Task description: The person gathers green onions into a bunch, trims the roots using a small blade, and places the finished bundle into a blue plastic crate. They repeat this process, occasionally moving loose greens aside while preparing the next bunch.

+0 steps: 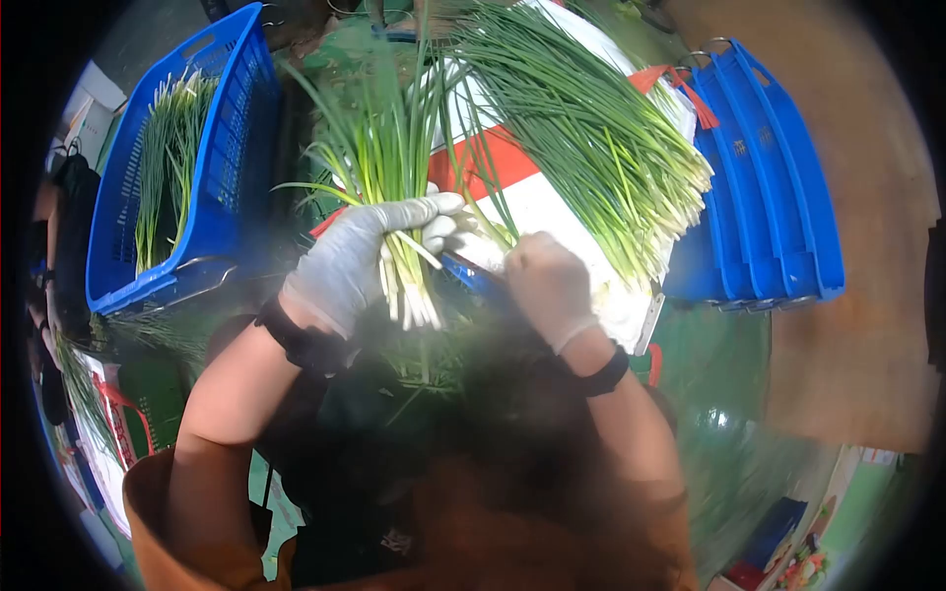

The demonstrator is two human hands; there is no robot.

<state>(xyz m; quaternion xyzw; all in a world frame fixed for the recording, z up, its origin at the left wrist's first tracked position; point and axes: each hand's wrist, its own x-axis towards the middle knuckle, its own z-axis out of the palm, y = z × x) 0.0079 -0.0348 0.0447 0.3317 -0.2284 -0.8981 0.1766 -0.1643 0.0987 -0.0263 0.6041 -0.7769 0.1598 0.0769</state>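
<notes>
My left hand [360,251], in a pale glove, is closed around a bunch of spring onions [389,163], green leaves upward and white root ends hanging below the fist. To its right, my gloved right hand [547,286] is closed at the lower end of a separate spring onion stalk [495,232]. The small part inside its fingers is hidden. Beyond both hands, a large pile of spring onions [581,148] lies slantwise on a white and red sack [532,197], its white ends toward the right.
At the left stands a blue crate [212,187] with spring onions [168,167] inside. Stacked blue crates [769,187] stand at the right. Loose green trimmings [429,355] lie below my hands. Other people's arms [47,236] show at the far left edge. A red strap [655,79] crosses the pile.
</notes>
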